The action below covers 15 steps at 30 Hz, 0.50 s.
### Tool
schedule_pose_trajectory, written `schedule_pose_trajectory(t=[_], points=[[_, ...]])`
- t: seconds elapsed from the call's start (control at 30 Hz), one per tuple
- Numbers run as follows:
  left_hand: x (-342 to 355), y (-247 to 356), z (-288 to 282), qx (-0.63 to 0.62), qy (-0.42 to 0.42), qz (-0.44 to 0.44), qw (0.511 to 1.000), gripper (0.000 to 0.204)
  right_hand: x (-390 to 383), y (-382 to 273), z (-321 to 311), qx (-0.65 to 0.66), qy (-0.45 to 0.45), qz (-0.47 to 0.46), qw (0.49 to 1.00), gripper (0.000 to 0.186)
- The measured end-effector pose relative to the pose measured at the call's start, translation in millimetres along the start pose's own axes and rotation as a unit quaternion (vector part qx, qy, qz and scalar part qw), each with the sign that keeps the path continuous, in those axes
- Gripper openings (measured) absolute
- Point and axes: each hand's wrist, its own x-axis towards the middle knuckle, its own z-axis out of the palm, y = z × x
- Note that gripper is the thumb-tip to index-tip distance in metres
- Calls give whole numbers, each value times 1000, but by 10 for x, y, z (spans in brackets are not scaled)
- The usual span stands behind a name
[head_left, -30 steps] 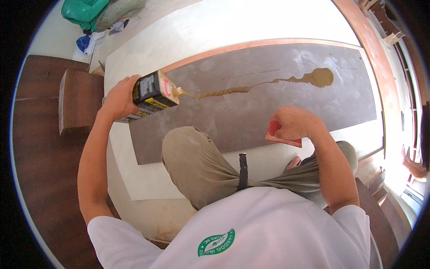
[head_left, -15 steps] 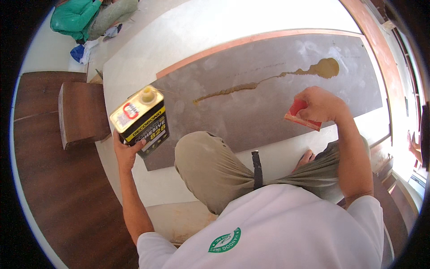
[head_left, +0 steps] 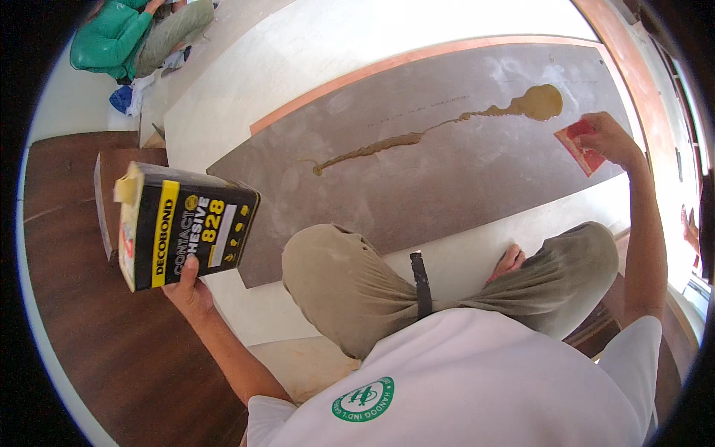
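Already, glue (head_left: 542,103) lies along the board (head_left: 335,216) in a trail and pool, unspread. Fingers of the left hand (head_left: 191,296) grip the tilted can (head_left: 195,223) by its left end; the right hand's (head_left: 609,140) pinch a scraper (head_left: 575,149) near its right.

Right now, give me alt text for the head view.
The left hand grips a black-and-yellow metal can; the right hand holds a red spreader near the right end of a grey panel streaked with tan glue. A person in green is at upper left.
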Motion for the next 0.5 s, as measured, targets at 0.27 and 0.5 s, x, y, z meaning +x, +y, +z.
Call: schedule_pose_trajectory(t=[0.27,0.5], points=[[156,-191,-116,-73,1,15,997,68,-177,1961,1029,253,9,163,954,31],[-92,295,1231,-75,-137,-16,988,74,-802,2534,1990,508,227,295,777,55]])
